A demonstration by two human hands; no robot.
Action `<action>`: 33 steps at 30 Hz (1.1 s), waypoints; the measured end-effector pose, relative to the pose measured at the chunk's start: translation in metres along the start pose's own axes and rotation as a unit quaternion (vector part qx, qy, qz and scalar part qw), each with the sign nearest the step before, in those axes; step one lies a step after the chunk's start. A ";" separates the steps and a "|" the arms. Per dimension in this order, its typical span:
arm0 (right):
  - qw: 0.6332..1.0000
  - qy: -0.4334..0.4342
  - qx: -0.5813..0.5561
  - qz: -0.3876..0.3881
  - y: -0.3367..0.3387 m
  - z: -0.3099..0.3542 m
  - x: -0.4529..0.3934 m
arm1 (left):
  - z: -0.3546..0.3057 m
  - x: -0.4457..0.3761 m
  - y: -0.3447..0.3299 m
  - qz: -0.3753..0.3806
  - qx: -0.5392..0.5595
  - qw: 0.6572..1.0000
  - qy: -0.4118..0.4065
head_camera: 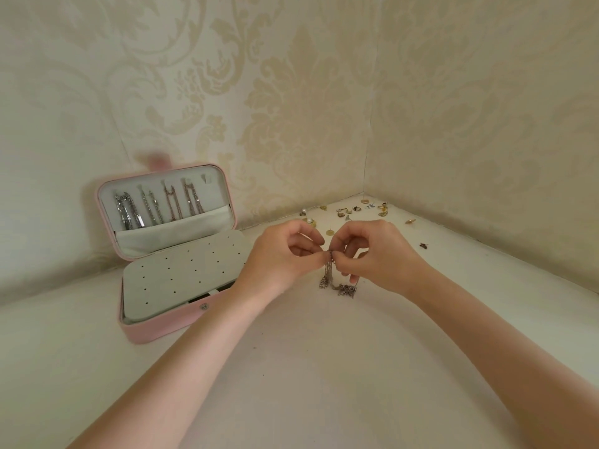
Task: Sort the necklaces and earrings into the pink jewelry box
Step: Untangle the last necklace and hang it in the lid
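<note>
Both hands (329, 254) pinching necklace (337, 283), pink jewelry box (168, 328) left

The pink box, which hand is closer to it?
Left. The left hand sits just right of the pink box, close to its grey panel. The right hand is farther right, past the necklace both hands pinch.

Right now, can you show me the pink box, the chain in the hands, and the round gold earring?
pink jewelry box (152, 330), head view, front wall.
necklace (329, 270), head view, hanging strands.
gold disc earring (329, 232), head view, disc.
</note>
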State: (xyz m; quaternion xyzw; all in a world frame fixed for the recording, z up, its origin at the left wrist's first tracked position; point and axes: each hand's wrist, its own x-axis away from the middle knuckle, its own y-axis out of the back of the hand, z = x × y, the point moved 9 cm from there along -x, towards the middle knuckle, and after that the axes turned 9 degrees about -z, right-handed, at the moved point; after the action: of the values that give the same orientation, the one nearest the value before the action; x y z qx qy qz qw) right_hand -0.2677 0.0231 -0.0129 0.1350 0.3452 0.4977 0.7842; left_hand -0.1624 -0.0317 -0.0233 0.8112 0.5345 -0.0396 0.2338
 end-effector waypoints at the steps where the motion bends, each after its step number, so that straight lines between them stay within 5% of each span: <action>1: 1.000 0.002 -0.001 0.004 -0.001 0.001 0.000 | -0.002 0.000 0.000 0.000 -0.011 1.000 -0.014; 23: 0.969 -0.057 -0.238 0.037 -0.006 -0.005 0.001 | -0.012 0.002 0.003 -0.009 0.132 0.991 -0.036; 33: 0.967 -0.071 -0.244 0.016 -0.003 -0.012 -0.002 | -0.022 0.003 0.008 -0.054 -0.011 0.990 -0.132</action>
State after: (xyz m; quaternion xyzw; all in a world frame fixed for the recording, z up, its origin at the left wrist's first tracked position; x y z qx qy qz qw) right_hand -0.2740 0.0189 -0.0223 -0.0202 0.1547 0.5688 0.8076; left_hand -0.1578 -0.0223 -0.0019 0.7661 0.5423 -0.1534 0.3090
